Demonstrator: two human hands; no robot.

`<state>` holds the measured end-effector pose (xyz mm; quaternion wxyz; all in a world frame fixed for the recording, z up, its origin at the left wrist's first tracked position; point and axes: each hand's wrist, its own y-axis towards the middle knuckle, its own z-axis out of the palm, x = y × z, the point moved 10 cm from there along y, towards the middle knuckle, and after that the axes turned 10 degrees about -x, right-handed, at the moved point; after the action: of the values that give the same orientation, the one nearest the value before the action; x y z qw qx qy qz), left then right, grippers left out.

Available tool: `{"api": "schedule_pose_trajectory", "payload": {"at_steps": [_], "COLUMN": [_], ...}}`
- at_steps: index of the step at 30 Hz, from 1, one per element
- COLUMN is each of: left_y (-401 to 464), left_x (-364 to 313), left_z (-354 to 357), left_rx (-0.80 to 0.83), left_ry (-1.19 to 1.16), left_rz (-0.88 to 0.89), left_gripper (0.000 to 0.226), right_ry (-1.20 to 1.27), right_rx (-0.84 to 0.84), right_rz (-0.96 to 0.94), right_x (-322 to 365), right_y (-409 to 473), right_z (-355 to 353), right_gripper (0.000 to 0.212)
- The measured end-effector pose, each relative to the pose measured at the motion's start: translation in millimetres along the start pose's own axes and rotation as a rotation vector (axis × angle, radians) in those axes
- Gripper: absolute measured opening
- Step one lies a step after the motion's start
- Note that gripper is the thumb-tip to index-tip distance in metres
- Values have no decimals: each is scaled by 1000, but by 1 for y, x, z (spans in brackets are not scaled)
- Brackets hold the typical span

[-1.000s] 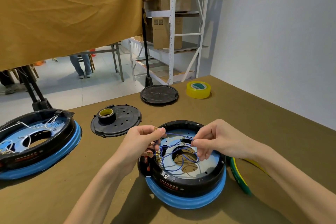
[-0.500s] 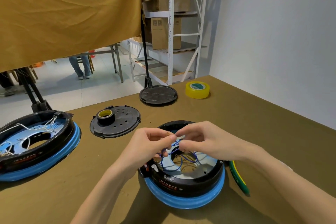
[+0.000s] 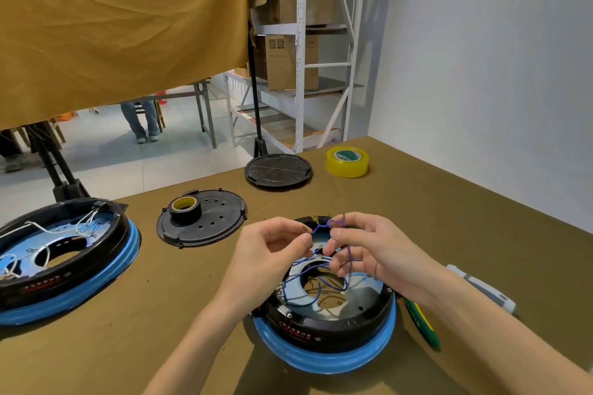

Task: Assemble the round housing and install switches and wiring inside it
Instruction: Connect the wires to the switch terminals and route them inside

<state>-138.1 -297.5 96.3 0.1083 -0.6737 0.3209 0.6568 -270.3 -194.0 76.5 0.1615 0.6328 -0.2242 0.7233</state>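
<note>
A round black housing with a blue ring (image 3: 324, 349) lies on the table in front of me, open side up. Thin blue wires (image 3: 308, 279) run loose across its pale inner plate. Above the housing's far rim, my left hand (image 3: 272, 253) pinches a blue wire between thumb and fingertip. My right hand (image 3: 369, 250) pinches the same tangle of blue wire close beside it, with more strands hooked around its lower fingers. The wire ends nearest the fingertips are partly hidden.
A second housing with white wires (image 3: 61, 260) sits at the left. A black lid carrying a small tape roll (image 3: 202, 218), another black lid (image 3: 278, 171) and a yellow tape roll (image 3: 347, 161) lie farther back. A green-handled tool (image 3: 423, 324) and a white object (image 3: 481, 289) lie under my right forearm.
Both hands have come together and risen above the housing's far rim, lifting the blue wires up out of the housing. The housing itself has stayed put.
</note>
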Motion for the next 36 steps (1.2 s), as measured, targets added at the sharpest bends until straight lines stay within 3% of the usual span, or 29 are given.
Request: {"api": "schedule_pose_trajectory", "payload": {"at_steps": [5,18,22,30,36], "left_y": [-7,-10,-15,-9,-10], "left_x": [0,19,11,14,22], "left_z": [10,20,25,12,7], "left_rx": [58,73,115,103,57], "left_ry": [54,-204,-157,61,-25], "left_rz": [21,-208,-151,-192,-313], "left_gripper": [6,9,9,13,20], "right_ry": [-41,-56,-105,-326,-380], "right_rx": [18,33,61,36,35], "right_rz": [-33,17,11,-149,-276], "right_x": [3,-1,-5,8,17], "right_y": [0,-3,-6,-5,-4], "right_z": [6,-3,4,12,16], "right_gripper": [19,16,18,16,4]}}
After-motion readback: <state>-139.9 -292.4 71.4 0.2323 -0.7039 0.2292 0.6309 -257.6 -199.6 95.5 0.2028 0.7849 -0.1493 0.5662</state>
